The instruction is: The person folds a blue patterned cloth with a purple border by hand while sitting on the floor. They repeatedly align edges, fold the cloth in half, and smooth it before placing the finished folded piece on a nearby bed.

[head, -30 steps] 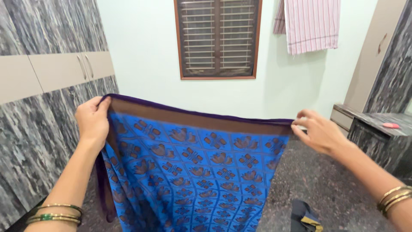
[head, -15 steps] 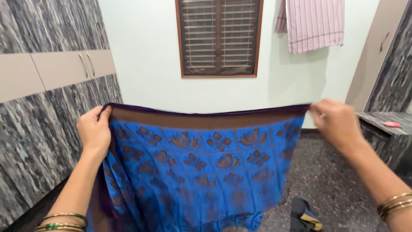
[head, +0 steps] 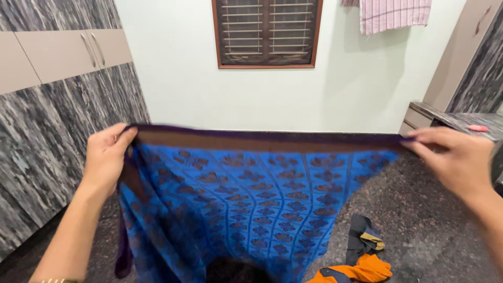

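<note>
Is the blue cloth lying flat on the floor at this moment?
No, the blue cloth hangs in the air, stretched by its brown top edge between the left hand and the right hand.

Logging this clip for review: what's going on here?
A person is holding a blue patterned cloth with a brown border stretched out in front of them. The left hand pinches one top corner and the right hand pinches the other, so the top edge runs taut and level while the rest hangs down. On the dark stone floor lies a crumpled orange and black garment. A striped towel hangs on the wall beside a shuttered window.
</note>
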